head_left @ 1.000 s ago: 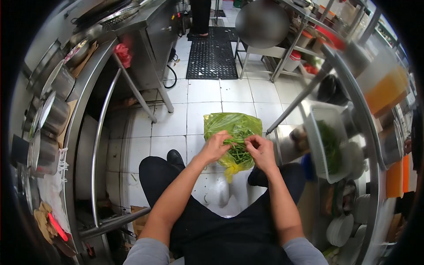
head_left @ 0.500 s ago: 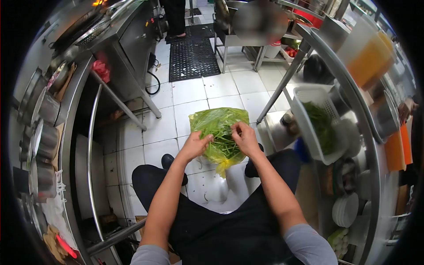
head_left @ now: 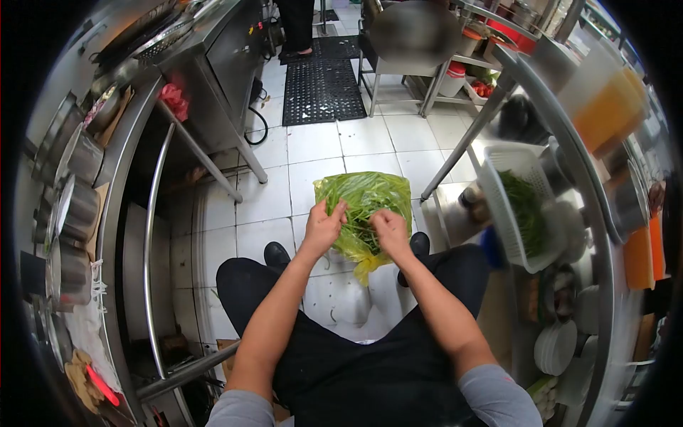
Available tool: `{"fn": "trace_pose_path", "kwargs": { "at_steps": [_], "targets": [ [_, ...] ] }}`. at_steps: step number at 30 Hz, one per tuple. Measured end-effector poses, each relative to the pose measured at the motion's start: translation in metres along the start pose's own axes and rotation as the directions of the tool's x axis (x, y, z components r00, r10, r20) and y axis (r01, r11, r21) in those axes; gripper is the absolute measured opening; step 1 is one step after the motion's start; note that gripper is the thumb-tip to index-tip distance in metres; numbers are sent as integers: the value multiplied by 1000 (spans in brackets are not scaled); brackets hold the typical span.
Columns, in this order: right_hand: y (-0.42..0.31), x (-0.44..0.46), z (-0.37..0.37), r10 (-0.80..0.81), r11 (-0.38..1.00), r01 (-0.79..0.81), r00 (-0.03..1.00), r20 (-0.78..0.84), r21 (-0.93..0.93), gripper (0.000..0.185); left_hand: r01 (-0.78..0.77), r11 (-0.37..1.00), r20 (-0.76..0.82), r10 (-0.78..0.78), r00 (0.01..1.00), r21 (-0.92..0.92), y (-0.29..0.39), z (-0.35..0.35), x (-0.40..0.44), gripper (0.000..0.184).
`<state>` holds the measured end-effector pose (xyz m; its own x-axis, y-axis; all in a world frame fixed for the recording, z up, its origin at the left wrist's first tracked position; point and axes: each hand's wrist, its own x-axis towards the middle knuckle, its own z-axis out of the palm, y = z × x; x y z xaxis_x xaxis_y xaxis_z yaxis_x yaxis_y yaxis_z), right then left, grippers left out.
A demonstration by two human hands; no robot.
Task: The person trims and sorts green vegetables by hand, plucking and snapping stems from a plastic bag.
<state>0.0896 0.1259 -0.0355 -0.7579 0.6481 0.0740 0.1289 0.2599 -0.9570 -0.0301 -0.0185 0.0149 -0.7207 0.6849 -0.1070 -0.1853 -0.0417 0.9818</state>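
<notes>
A yellow-green plastic bag (head_left: 388, 186) lies between my feet, with thin green stalks (head_left: 359, 224) showing in its opening. My left hand (head_left: 325, 226) is at the bag's left side, thumb and fingers pinched near the stalks; what they hold, if anything, is too small to make out. Over the right part of the stalks is my right hand (head_left: 388, 231), its fingers curled together, and their tips are hidden against the greens.
A white basket (head_left: 512, 213) of greens stands on the right-hand shelf (head_left: 569, 128). Metal pots (head_left: 75, 206) line the left counter (head_left: 131, 142). Ahead are a black mat (head_left: 324, 92) and a person's legs (head_left: 295, 25). Plates (head_left: 555, 346) sit low at right.
Since the earlier frames, my hands have come apart above the stalks. The view has shifted slightly, and the bag remains between my feet.
</notes>
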Motion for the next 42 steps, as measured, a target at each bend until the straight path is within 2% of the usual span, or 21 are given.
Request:
{"fn": "trace_pose_path", "kwargs": {
  "at_steps": [3,5,7,8,11,12,13,15,17,19,21,27,29,31,33,35,37,38,39,41,42],
  "targets": [
    [-18,9,-25,159,987,-157,986,-51,35,20,-31,999,-83,30,996,-14,9,-8,3,23],
    [-14,6,-29,34,998,-34,999,1,-59,17,-20,999,-112,16,994,-33,11,-13,10,25],
    [-21,-5,-29,-141,746,165,986,89,-646,18,-45,993,-174,25,984,-111,6,-17,17,28],
    [-22,-7,-26,7,730,72,994,113,-680,22,-40,989,-164,16,986,-140,2,-17,18,27],
    [13,-2,-17,-40,627,165,983,179,-762,18,74,978,-21,-80,997,-197,4,-11,9,30],
    [9,-2,-19,-90,609,199,979,182,-767,17,115,990,48,-111,993,-84,-4,-15,10,27],
    [-7,-2,-24,-99,608,209,977,188,-766,17,106,991,41,-103,994,-85,1,-11,7,27],
    [-38,-3,-35,53,806,142,950,309,-574,17,-102,847,142,32,989,521,5,1,-3,19],
    [-48,-8,-42,48,884,141,921,386,-447,20,-205,763,209,94,973,613,-11,2,-6,22],
    [-54,-13,-46,172,971,-91,906,386,-221,23,-314,661,297,143,944,681,-18,6,-6,31],
    [-62,-13,-49,176,973,-99,902,395,-208,26,-412,559,393,161,905,719,-22,8,-3,37],
    [-65,-14,-55,53,955,66,921,387,-288,22,-449,569,374,252,892,688,-16,4,1,25],
    [-59,-12,-49,-189,842,349,905,380,-412,21,-448,575,392,228,891,684,-15,1,1,23],
    [-62,-10,-43,-173,827,321,926,335,-461,21,-465,573,384,265,884,675,-16,-1,3,24],
    [-62,-8,-39,-133,939,154,987,89,-306,21,-470,580,396,259,881,666,-11,5,3,18],
    [-45,3,-42,-27,970,21,999,-20,-244,20,-253,697,271,87,959,671,12,14,-4,19],
    [-43,11,-48,71,997,-74,994,81,24,20,-334,732,268,212,940,593,4,7,1,28],
    [-43,5,-53,-12,986,37,988,151,-163,20,-119,915,197,44,979,385,1,1,3,26],
    [-41,0,-51,-14,986,39,989,149,-162,20,119,983,169,-142,975,138,4,-2,3,25],
    [-32,-9,-44,-93,966,157,953,290,-204,21,105,994,200,-108,974,29,6,-3,2,24],
    [-29,-10,-34,-48,991,84,948,314,-103,21,122,992,192,-116,974,-17,9,-2,0,24]
  ]
}}
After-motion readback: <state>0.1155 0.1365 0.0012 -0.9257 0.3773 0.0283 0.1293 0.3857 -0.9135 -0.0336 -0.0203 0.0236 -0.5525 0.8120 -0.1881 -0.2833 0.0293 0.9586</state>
